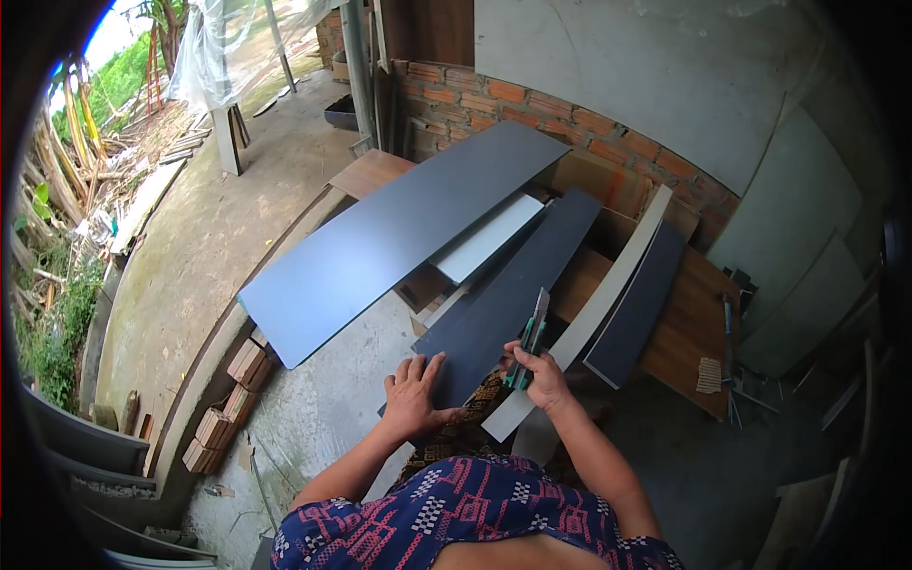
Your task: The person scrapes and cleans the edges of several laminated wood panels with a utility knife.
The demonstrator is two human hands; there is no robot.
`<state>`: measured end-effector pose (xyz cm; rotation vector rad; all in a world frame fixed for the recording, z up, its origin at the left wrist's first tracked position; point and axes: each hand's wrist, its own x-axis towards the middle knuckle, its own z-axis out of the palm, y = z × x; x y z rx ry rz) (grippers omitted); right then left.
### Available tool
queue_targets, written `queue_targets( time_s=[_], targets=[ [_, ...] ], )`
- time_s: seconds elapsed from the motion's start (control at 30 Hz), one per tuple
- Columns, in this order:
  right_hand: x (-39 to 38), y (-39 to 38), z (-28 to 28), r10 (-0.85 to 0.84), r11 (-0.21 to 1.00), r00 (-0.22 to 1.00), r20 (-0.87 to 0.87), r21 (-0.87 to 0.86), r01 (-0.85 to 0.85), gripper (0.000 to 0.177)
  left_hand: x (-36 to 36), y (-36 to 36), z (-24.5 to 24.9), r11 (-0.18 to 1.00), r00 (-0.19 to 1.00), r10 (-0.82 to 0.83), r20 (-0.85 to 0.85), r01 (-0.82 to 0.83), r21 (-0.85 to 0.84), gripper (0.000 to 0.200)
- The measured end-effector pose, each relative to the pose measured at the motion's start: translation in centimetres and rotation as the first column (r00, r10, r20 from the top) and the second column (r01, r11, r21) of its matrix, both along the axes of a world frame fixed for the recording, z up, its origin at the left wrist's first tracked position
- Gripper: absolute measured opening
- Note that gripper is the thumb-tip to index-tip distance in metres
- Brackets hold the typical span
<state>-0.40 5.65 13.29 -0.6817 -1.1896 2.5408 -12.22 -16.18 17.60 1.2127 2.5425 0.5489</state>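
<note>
A: Where is the dark board (518, 275)?
B: Right in front of the person. It lies long ways, from the left hand (413, 394) up and away to the right. Its far end goes over toward the back edge of the counter (689, 351). Its near end is close to the person's lap.

A: What is the left hand doing?
B: It rests on the near end of the board. Its fingers are spread apart, and they hold nothing.

A: And the right hand (541, 380)?
B: It is wrapped tight around a green tool (533, 332). The tool looks like a cutter to me. Its thin, shiny end points away from the person.

A: Does the tool touch the board?
B: I can't tell. It is up over the board's right side, and it leans a bit to the right, much like the board does.

A: Which hand is nearer to the board?
B: The left one, because it is on it. The right hand is just beside the board's long right side. A long pale strip (594, 293) goes by on its other side, toward the counter's back edge.
</note>
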Motion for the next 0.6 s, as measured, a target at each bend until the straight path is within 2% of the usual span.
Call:
queue_targets(
  time_s=[0.07, 0.17, 0.2, 0.23, 0.27, 0.3, 0.37, 0.5, 0.53, 0.6],
  targets=[
    [-1.0, 0.6, 0.0, -0.051, 0.998, 0.998, 0.04, 0.047, 0.049, 0.02, -1.5, -2.1, -0.9, 0.995, 0.997, 0.063, 0.054, -0.067, 0.071, 0.102],
    [-1.9, 1.5, -0.3, -0.075, 0.996, 0.995, 0.07, 0.042, 0.072, 0.02, -3.4, -6.6, -3.7, 0.94, 0.939, 0.226, 0.258, -0.28, 0.195, 0.104],
    [-2.3, 1.9, -0.6, -0.079, 0.997, 0.994, 0.075, 0.023, 0.077, 0.02, -3.5, -7.8, -5.5, 0.883, 0.832, 0.267, 0.487, -0.413, 0.222, 0.097],
    [-2.7, 2.3, -1.1, -0.083, 0.997, 0.993, 0.081, 0.001, 0.083, 0.02, -3.0, -8.4, -5.9, 0.847, 0.65, 0.244, 0.72, -0.504, 0.168, 0.094],
    [-3.1, 2.8, -1.4, -0.081, 0.996, 0.993, 0.082, -0.027, 0.083, 0.02, -2.3, -8.8, -6.1, 0.812, 0.413, 0.191, 0.89, -0.577, 0.093, 0.09],
    [-3.5, 3.6, -2.5, -0.088, 0.993, 0.993, 0.073, -0.076, 0.094, 0.021, -1.6, -9.0, -6.3, 0.781, 0.144, 0.109, 0.984, -0.625, 0.005, 0.086],
    [-3.8, 3.8, -1.9, -0.061, 0.991, 0.993, 0.097, -0.116, 0.072, 0.022, 0.2, -8.3, -6.8, 0.76, 0.106, -0.017, 0.994, -0.645, 0.081, 0.076],
    [-4.3, 4.5, -2.4, -0.08, 0.995, 0.989, 0.121, -0.057, 0.087, 0.024, 0.1, -7.1, -7.7, 0.557, -0.074, -0.265, 0.961, -0.826, 0.09, 0.059],
    [-4.2, 4.5, -2.3, -0.084, 0.994, 0.987, 0.139, -0.061, 0.093, 0.024, 0.0, -6.9, -7.5, 0.58, -0.048, -0.245, 0.968, -0.808, 0.107, 0.051],
    [-4.4, 4.2, -1.8, -0.107, 0.99, 0.98, 0.168, -0.074, 0.121, 0.025, -0.1, -6.9, -7.8, 0.59, 0.002, -0.239, 0.971, -0.794, 0.147, 0.049]
  ],
)
